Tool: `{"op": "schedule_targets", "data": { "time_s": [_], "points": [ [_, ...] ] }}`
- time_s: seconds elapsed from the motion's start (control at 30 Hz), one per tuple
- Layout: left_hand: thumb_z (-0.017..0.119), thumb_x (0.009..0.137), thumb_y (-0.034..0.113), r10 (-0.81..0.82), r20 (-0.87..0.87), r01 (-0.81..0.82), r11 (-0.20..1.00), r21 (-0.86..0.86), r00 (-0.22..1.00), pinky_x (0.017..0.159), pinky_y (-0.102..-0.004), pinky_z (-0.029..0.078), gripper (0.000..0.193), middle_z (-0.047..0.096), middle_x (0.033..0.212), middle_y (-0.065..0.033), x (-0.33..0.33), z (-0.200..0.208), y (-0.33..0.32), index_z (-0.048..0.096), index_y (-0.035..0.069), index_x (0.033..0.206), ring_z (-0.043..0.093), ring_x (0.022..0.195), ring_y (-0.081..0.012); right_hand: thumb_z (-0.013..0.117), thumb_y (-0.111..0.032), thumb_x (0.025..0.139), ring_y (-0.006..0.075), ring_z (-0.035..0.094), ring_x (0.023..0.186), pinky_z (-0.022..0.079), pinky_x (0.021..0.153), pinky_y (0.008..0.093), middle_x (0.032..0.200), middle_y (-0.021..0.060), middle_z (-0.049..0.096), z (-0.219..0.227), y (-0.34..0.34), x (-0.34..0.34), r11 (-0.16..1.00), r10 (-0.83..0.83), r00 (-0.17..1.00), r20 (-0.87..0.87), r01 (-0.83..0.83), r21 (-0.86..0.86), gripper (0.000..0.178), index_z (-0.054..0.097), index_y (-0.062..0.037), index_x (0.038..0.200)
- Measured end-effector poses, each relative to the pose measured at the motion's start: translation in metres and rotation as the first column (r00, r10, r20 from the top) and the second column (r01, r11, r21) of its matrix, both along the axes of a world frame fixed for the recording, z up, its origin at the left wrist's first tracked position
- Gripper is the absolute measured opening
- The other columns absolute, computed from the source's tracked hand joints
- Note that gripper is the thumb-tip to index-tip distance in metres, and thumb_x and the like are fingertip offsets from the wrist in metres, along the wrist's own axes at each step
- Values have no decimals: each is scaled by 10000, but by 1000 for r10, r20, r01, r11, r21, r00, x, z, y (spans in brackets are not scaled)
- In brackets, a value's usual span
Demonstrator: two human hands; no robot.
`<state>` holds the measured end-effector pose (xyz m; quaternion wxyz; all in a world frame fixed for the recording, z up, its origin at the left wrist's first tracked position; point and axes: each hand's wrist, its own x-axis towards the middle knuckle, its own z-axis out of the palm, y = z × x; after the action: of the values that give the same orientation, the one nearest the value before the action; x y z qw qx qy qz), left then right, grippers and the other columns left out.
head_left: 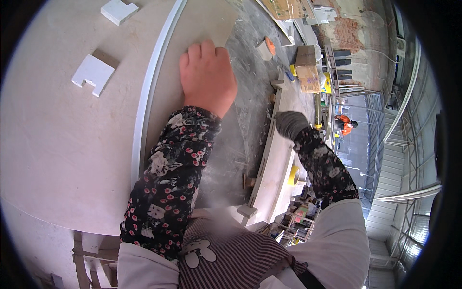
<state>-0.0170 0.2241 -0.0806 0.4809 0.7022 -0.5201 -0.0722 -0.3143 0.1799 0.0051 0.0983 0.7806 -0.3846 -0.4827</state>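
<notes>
My bare left hand (208, 79) is closed, knuckles up, at the edge of a grey-brown panel (166, 91). Its curled fingertips are hidden, so what they hold, if anything, does not show. A long white strip (149, 86) runs along the panel, left of this hand. Over to the right, my right hand (291, 126) wears a grey knitted glove. Its fingers are bent at a long pale slab (278, 161), and whether they grip its edge is hidden. Two white notched blocks lie at the left, one nearer (94, 74) and one farther (118, 11).
A dark, dusty worktop (231, 154) lies between my hands. Beyond it are an orange-handled trowel-like tool (268, 47), a cardboard box (307, 69) and a yellow tape roll (293, 176). A small block (247, 211) sits by the slab's near end. A person in orange (344, 124) is far off.
</notes>
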Motion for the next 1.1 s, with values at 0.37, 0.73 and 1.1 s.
{"op": "schedule_targets", "data": {
  "time_s": [0.37,0.73,1.1],
  "points": [
    [631,789,157,12,21,-12,1000,6,1000,820,-425,413,124,573,995,-63,-1,0,0,643,80,886,531,988,-273,523,-199,872,360,679,785,520,669,491,818,175,692,-1,-49,4,989,15,1000,25,-11,-150,192,650,-56,889],
    [621,788,156,30,43,-30,1000,6,999,811,-413,433,118,587,961,-64,-2,-3,-2,653,83,875,554,955,-272,567,-191,833,330,702,804,550,665,453,831,156,717,-6,-7,26,1000,-16,987,-159,18,9,225,733,-40,850],
    [619,793,170,2,14,-2,1000,1,1000,862,-419,414,130,586,989,-63,-1,-3,0,661,83,881,544,996,-276,804,-83,640,311,723,820,571,683,401,828,181,715,1,117,18,969,-227,951,-209,242,46,338,681,9,941]
  ]
}}
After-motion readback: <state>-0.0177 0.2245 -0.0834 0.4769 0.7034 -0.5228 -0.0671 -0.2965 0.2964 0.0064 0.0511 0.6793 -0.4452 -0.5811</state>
